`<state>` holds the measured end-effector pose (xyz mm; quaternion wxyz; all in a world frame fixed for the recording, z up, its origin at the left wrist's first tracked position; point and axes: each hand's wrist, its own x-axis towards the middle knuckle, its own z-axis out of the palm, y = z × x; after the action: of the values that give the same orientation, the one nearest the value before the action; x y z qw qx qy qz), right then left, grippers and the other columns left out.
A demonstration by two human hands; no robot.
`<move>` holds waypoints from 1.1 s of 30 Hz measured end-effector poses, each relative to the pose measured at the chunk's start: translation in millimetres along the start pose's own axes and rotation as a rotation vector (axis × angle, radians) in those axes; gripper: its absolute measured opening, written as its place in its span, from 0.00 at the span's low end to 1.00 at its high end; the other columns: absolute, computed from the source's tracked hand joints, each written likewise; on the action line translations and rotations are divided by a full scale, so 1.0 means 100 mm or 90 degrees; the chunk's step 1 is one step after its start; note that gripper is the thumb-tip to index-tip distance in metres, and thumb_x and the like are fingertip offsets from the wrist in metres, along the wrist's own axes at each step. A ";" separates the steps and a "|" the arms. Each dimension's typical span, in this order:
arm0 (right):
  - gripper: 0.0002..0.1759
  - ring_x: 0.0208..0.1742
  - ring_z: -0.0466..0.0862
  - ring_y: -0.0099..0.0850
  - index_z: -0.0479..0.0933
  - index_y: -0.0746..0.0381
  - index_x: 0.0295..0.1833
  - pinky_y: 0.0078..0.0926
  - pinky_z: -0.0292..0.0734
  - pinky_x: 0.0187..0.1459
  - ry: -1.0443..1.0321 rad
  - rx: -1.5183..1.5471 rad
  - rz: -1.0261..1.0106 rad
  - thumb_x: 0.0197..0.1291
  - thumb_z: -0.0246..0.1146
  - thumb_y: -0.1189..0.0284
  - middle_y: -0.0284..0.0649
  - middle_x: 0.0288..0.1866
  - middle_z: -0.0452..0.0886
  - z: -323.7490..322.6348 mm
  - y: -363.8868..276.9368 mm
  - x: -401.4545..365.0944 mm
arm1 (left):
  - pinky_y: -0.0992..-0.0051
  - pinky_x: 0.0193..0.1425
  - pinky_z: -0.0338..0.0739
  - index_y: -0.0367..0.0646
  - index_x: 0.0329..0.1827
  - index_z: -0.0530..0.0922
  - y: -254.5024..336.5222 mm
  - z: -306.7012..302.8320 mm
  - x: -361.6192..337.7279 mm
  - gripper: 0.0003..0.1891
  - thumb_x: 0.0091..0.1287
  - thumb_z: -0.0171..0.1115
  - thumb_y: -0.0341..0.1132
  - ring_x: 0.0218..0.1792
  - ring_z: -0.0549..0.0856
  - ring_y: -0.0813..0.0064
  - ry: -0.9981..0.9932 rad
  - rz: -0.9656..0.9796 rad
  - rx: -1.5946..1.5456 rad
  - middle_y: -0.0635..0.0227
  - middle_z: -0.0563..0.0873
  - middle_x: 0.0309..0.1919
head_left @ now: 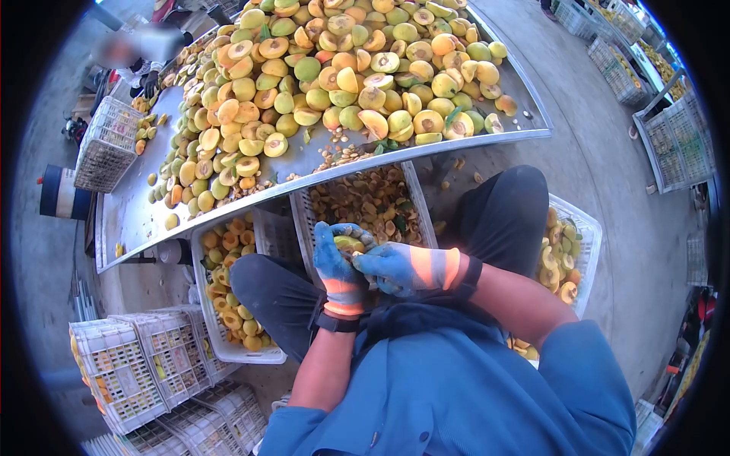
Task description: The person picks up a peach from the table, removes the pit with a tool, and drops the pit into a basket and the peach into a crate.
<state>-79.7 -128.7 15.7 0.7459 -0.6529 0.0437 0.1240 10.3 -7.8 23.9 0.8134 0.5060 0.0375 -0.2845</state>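
Note:
Above my lap, my left hand (335,260), in a blue-coated glove with orange and grey bands, is closed around a yellow-green peach (348,244). My right hand (395,266), gloved the same way, presses its closed fingertips against the fruit. Something small and pale shows at those fingertips, but I cannot make out what it is. Just beyond both hands, between my knees, stands a crate (303,224) of brown pits and scraps. Over it runs the edge of a metal table (487,139) heaped with cut peaches (327,76).
White crates of peach halves stand by my left knee (220,346) and right side (589,235). Stacked crates (125,365) fill the lower left. Another crate (106,152) leans at the table's left end, near a co-worker's dark-gloved hand (150,83). More crates (677,144) stand at right.

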 end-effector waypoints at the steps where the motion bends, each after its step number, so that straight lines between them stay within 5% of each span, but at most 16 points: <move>1: 0.23 0.28 0.73 0.21 0.80 0.60 0.43 0.24 0.70 0.32 0.009 -0.003 0.008 0.83 0.56 0.51 0.28 0.26 0.73 0.01 -0.04 0.00 | 0.68 0.41 0.82 0.43 0.41 0.78 -0.07 0.01 0.03 0.24 0.85 0.52 0.57 0.36 0.85 0.66 0.023 -0.020 -0.048 0.63 0.83 0.34; 5: 0.23 0.22 0.70 0.20 0.80 0.56 0.43 0.20 0.64 0.24 -0.051 0.286 0.297 0.81 0.57 0.49 0.28 0.25 0.73 -0.08 -0.26 -0.04 | 0.67 0.41 0.82 0.43 0.41 0.78 -0.05 0.11 -0.02 0.24 0.84 0.53 0.57 0.36 0.84 0.66 0.038 -0.038 -0.070 0.63 0.83 0.34; 11: 0.23 0.11 0.61 0.19 0.77 0.57 0.41 0.18 0.54 0.13 -0.142 0.544 0.302 0.82 0.57 0.49 0.27 0.17 0.65 -0.10 -0.23 -0.14 | 0.65 0.47 0.84 0.45 0.43 0.78 0.02 -0.01 0.05 0.25 0.83 0.55 0.60 0.38 0.85 0.65 -0.163 -0.135 -0.106 0.62 0.83 0.35; 14: 0.23 0.09 0.59 0.19 0.76 0.58 0.41 0.18 0.52 0.11 -0.234 0.661 0.297 0.82 0.57 0.50 0.28 0.16 0.64 -0.10 -0.13 -0.11 | 0.64 0.48 0.84 0.44 0.43 0.78 0.09 -0.08 0.10 0.24 0.83 0.56 0.58 0.39 0.85 0.65 -0.167 -0.203 -0.125 0.61 0.84 0.36; 15: 0.24 0.11 0.62 0.20 0.76 0.59 0.42 0.19 0.56 0.13 -0.250 0.632 0.293 0.82 0.56 0.49 0.28 0.17 0.66 -0.12 -0.12 -0.11 | 0.63 0.48 0.85 0.42 0.43 0.78 0.15 -0.15 0.20 0.23 0.83 0.57 0.56 0.39 0.86 0.64 -0.138 -0.256 -0.243 0.60 0.84 0.38; 17: 0.26 0.14 0.67 0.21 0.78 0.61 0.43 0.21 0.62 0.16 -0.286 0.575 0.285 0.83 0.55 0.48 0.30 0.19 0.70 -0.14 -0.15 -0.09 | 0.66 0.49 0.87 0.41 0.46 0.79 0.54 -0.23 0.19 0.17 0.84 0.56 0.47 0.41 0.87 0.66 -0.075 0.005 0.128 0.61 0.84 0.41; 20: 0.31 0.27 0.84 0.37 0.82 0.66 0.48 0.34 0.80 0.32 -0.090 -0.024 0.213 0.83 0.53 0.46 0.42 0.29 0.84 -0.01 -0.15 -0.05 | 0.71 0.53 0.87 0.39 0.50 0.80 1.08 -0.72 0.17 0.08 0.83 0.58 0.35 0.45 0.88 0.69 0.028 0.531 0.777 0.63 0.83 0.42; 21: 0.35 0.48 0.89 0.54 0.84 0.69 0.53 0.48 0.81 0.53 -0.033 -0.328 0.110 0.83 0.50 0.44 0.54 0.44 0.90 0.02 -0.09 -0.07 | 0.72 0.54 0.88 0.39 0.52 0.80 1.30 -1.02 0.22 0.06 0.82 0.58 0.31 0.46 0.88 0.70 0.094 0.623 0.876 0.64 0.83 0.42; 22: 0.34 0.54 0.86 0.63 0.84 0.68 0.55 0.54 0.78 0.59 -0.013 -0.459 0.181 0.82 0.50 0.46 0.62 0.50 0.89 0.05 -0.21 -0.06 | 0.70 0.56 0.86 0.36 0.56 0.82 1.42 -1.41 0.30 0.11 0.77 0.66 0.31 0.49 0.89 0.69 0.162 0.610 0.829 0.63 0.85 0.46; 24: 0.28 0.45 0.86 0.66 0.81 0.68 0.52 0.58 0.79 0.49 0.029 -0.463 0.113 0.80 0.55 0.50 0.64 0.40 0.87 0.07 -0.01 -0.04 | 0.66 0.59 0.84 0.36 0.58 0.85 1.76 -2.28 0.70 0.15 0.72 0.73 0.33 0.51 0.89 0.67 0.327 0.391 0.711 0.59 0.87 0.51; 27: 0.28 0.42 0.87 0.65 0.80 0.68 0.51 0.57 0.79 0.46 0.040 -0.458 0.114 0.81 0.55 0.49 0.63 0.36 0.87 0.13 0.01 -0.02 | 0.65 0.62 0.83 0.37 0.58 0.87 1.86 -1.68 0.86 0.18 0.71 0.75 0.37 0.52 0.89 0.64 0.279 0.535 1.011 0.56 0.88 0.54; 30: 0.29 0.50 0.86 0.63 0.80 0.68 0.56 0.56 0.78 0.55 -0.008 -0.408 0.155 0.83 0.51 0.50 0.62 0.44 0.88 0.07 -0.25 0.00 | 0.62 0.62 0.83 0.36 0.56 0.88 1.57 -0.98 1.47 0.19 0.70 0.76 0.41 0.54 0.90 0.56 0.161 0.514 0.877 0.51 0.91 0.49; 33: 0.28 0.51 0.87 0.60 0.78 0.66 0.61 0.56 0.79 0.55 0.009 -0.393 0.193 0.84 0.50 0.51 0.62 0.47 0.87 0.00 -0.34 0.00 | 0.54 0.68 0.80 0.36 0.66 0.83 1.13 -0.72 2.46 0.30 0.74 0.69 0.54 0.59 0.87 0.43 0.136 0.433 0.901 0.43 0.89 0.56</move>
<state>-71.6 -132.4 48.3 0.4858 -0.8350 0.1059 0.2358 288.3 -14.5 -6.2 0.3327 0.9114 -0.2308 0.0735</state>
